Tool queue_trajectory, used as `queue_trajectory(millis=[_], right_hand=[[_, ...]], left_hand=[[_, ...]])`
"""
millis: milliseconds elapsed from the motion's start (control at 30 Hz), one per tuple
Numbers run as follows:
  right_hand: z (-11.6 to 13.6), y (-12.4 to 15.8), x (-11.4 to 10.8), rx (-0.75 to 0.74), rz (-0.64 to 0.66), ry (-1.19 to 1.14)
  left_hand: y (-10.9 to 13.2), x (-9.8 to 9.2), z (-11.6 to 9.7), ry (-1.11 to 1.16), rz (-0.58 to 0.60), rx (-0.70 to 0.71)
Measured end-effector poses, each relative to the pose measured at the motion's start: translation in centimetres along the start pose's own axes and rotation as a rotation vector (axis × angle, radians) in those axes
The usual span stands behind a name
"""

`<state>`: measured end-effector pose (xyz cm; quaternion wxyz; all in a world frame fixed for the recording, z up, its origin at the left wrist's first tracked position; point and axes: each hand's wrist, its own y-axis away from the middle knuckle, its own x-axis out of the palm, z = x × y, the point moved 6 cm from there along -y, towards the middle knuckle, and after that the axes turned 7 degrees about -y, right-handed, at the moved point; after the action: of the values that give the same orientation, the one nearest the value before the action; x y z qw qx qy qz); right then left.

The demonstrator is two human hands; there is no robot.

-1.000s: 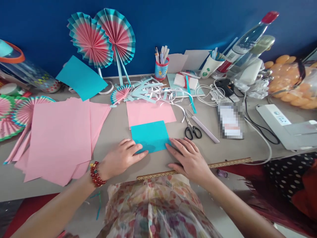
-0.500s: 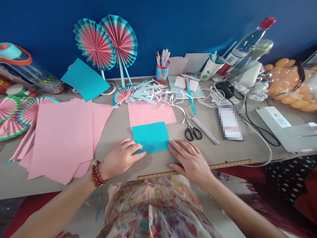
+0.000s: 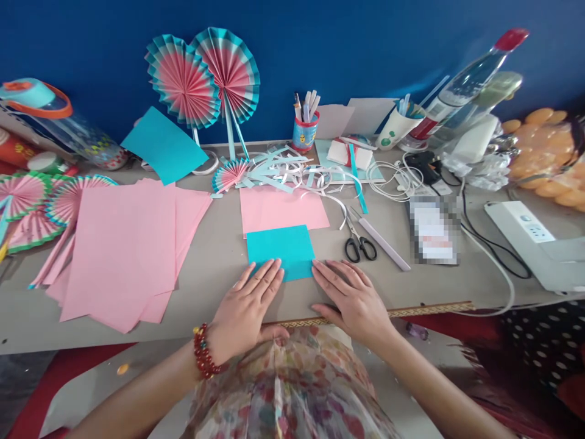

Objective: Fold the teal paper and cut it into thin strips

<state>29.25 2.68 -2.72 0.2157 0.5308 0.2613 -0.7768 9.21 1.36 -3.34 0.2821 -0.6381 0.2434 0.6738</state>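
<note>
The teal sheet (image 3: 283, 244) is laid flat on the counter (image 3: 219, 244), near its front edge, with the far edge overlapping a pink sheet (image 3: 283, 207). The left hand (image 3: 249, 305) is pressed palm-down, grip released, fingers extended onto the sheet's near left corner. The right hand (image 3: 350, 299) is likewise flattened, grip released, fingertips touching the near right corner. Scissors (image 3: 359, 242) are noted just right of the sheet, and a stack of pink paper (image 3: 123, 250) well to the left.

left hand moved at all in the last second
Yes, the left hand slid right, from beside the teal paper to its near edge, fingers flat.
</note>
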Motion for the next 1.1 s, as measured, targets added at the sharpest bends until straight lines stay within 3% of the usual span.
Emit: queue_trajectory(millis=[200,400,533,633,933,1100], right_hand=[[-0.3,0.1,-0.1,0.003,-0.007,-0.003],[1.5,-0.9,-0.7,0.057,-0.036,-0.009],[4.6,-2.7,0.5,-0.025,0.003,-0.057],[5.4,-3.3,1.4,-0.05,0.039,-0.059],[1.4,1.3,-0.3,0.141,0.021,0.087],[0.9,1.6,-0.6,0.173,-0.048,0.046]], left_hand=[[3.9,-0.2,1.4,-0.047,0.04,-0.085],[4.0,-0.2,1.3,-0.023,0.011,-0.081],[4.1,0.0,1.3,-0.026,0.005,-0.065],[4.1,0.0,1.3,-0.048,0.018,-0.071],[4.0,-0.2,1.3,-0.055,-0.029,-0.087],[4.2,0.2,1.5,-0.052,-0.017,-0.089]])
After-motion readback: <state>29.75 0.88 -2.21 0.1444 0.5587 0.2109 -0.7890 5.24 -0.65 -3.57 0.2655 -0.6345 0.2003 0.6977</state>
